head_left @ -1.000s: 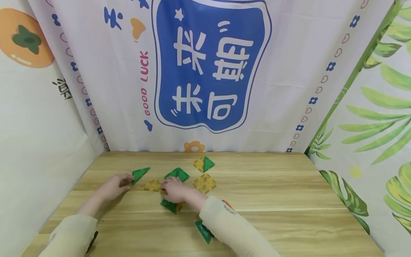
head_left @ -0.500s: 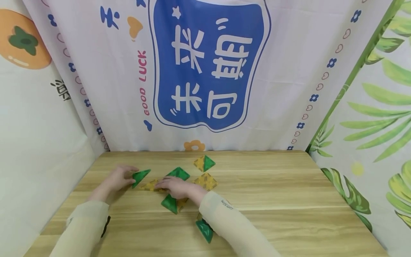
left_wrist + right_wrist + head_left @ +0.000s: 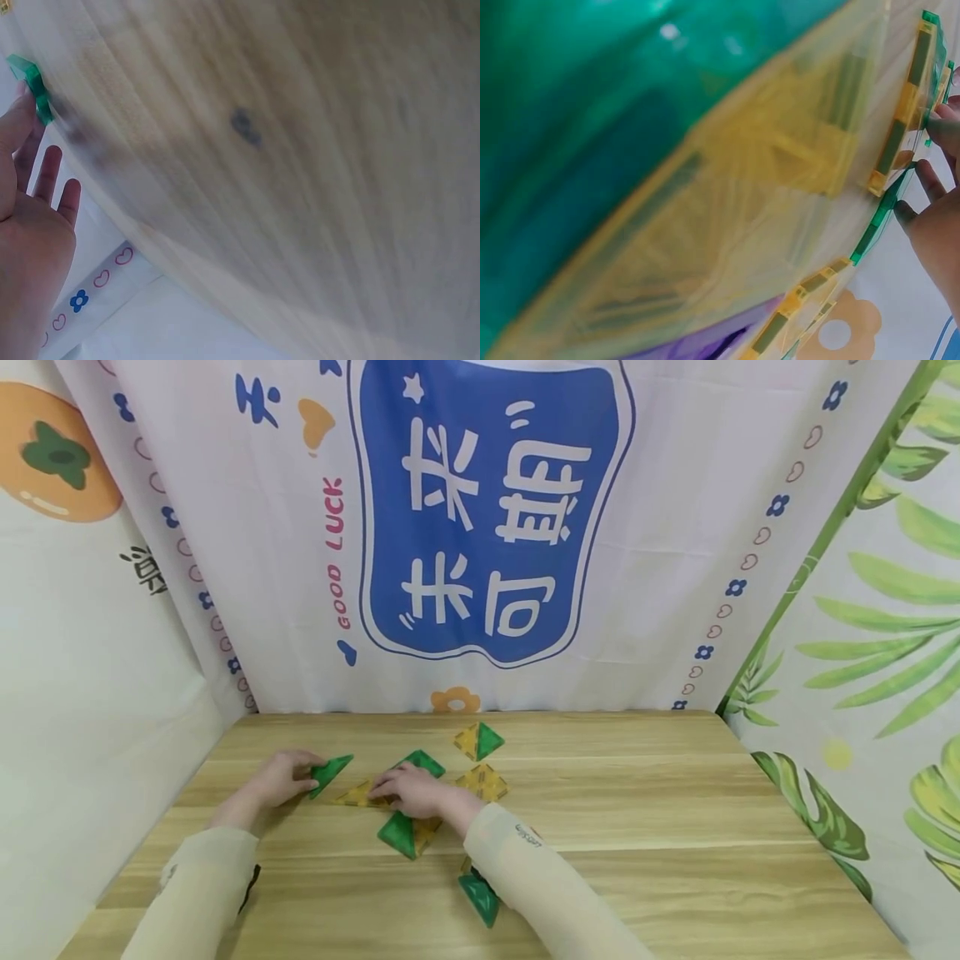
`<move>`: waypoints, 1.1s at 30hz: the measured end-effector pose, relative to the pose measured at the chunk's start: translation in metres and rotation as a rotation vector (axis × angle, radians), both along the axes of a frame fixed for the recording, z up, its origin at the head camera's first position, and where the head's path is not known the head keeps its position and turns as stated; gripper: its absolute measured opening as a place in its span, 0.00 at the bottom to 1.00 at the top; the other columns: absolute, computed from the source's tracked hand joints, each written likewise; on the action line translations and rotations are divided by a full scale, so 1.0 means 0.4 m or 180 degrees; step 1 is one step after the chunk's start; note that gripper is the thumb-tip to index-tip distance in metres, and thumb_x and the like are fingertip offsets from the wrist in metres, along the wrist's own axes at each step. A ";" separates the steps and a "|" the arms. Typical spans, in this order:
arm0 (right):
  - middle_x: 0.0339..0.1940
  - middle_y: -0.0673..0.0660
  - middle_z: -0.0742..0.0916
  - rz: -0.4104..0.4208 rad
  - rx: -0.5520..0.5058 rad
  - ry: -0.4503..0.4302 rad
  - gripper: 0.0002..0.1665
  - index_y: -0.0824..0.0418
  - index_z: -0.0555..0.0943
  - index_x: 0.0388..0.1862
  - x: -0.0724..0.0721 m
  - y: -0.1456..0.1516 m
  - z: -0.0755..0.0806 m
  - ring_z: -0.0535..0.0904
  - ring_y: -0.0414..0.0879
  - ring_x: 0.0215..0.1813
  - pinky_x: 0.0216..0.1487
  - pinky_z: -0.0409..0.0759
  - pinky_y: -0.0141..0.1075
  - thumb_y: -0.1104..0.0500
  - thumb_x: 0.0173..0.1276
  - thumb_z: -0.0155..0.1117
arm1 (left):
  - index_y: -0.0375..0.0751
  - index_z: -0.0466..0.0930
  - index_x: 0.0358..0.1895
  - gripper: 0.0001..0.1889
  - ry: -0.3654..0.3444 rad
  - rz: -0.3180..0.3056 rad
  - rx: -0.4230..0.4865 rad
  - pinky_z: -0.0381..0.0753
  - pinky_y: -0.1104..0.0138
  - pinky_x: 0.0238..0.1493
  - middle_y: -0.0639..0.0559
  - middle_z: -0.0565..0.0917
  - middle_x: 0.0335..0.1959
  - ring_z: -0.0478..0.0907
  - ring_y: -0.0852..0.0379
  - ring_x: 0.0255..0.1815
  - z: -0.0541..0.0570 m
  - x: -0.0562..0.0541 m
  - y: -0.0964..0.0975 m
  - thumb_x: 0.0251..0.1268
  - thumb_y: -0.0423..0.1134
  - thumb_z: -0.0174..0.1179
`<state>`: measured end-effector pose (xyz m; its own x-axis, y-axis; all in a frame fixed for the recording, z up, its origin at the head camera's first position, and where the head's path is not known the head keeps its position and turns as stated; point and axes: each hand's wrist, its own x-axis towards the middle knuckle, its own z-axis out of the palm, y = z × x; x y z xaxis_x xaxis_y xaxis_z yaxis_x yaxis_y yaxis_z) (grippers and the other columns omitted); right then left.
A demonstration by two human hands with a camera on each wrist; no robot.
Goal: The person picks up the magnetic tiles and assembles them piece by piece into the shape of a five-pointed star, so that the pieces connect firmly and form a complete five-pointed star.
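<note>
Tile, green (image 3: 480,900), lies nearest, against the right sleeve (image 3: 543,885); most of whatever's behind it is hidden. Next, a green piece (image 3: 397,836) edge to edge with a yellow piece (image 3: 428,837), then the right hand (image 3: 414,792), over the right end of a long yellow triangle (image 3: 356,796). Right fingers touch tiles; can't tell if pinching. Off left, left hand (image 3: 277,778) pinches a narrow green triangle (image 3: 327,774) by its left side, just beside the yellow one, apart. Can't tell if lifted. Change over last second: left fingers and thumb took a fuller hold, right hand shifted slightly farther in. Reads as piece secured, not yet joined. Farther: half-covered green tile (image 3: 429,763), yellow square (image 3: 484,782), yellow-green pair (image 3: 467,742), printed cloth (image 3: 637,677).
</note>
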<state>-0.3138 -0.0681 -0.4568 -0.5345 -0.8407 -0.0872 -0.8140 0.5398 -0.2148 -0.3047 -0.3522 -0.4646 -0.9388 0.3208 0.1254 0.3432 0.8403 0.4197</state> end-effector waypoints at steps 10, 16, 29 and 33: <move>0.70 0.43 0.70 0.0071 -0.0193 -0.0070 0.23 0.44 0.74 0.64 -0.026 0.007 -0.017 0.55 0.49 0.75 0.73 0.54 0.41 0.56 0.70 0.57 | 0.32 0.78 0.54 0.19 -0.0027 0.0048 -0.0027 0.69 0.40 0.56 0.30 0.76 0.55 0.70 0.30 0.57 0.002 0.005 0.007 0.58 0.32 0.64; 0.69 0.44 0.70 -0.0051 -0.0153 0.0073 0.26 0.43 0.72 0.65 -0.019 -0.001 -0.017 0.60 0.45 0.71 0.70 0.59 0.41 0.45 0.68 0.59 | 0.33 0.77 0.55 0.20 -0.0006 0.0078 -0.0061 0.68 0.40 0.57 0.32 0.76 0.56 0.70 0.31 0.58 -0.002 0.008 0.001 0.59 0.33 0.64; 0.63 0.45 0.73 -0.0673 -0.0184 0.0195 0.33 0.43 0.74 0.63 0.012 -0.032 -0.015 0.63 0.44 0.65 0.65 0.65 0.43 0.36 0.60 0.62 | 0.34 0.80 0.51 0.18 0.0049 0.0047 0.0002 0.69 0.40 0.54 0.36 0.78 0.52 0.72 0.32 0.54 -0.006 0.026 -0.014 0.58 0.37 0.65; 0.63 0.45 0.73 -0.0677 -0.0216 0.0135 0.34 0.42 0.74 0.63 0.012 -0.032 -0.017 0.63 0.45 0.64 0.64 0.65 0.43 0.35 0.59 0.63 | 0.33 0.80 0.49 0.18 0.0171 -0.0043 -0.0004 0.70 0.41 0.53 0.37 0.80 0.49 0.73 0.34 0.51 -0.013 0.030 -0.023 0.57 0.37 0.66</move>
<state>-0.3088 -0.0807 -0.4637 -0.7022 -0.7119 -0.0078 -0.6925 0.6856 -0.2244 -0.2929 -0.3615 -0.4700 -0.9264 0.3334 0.1750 0.3763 0.8360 0.3994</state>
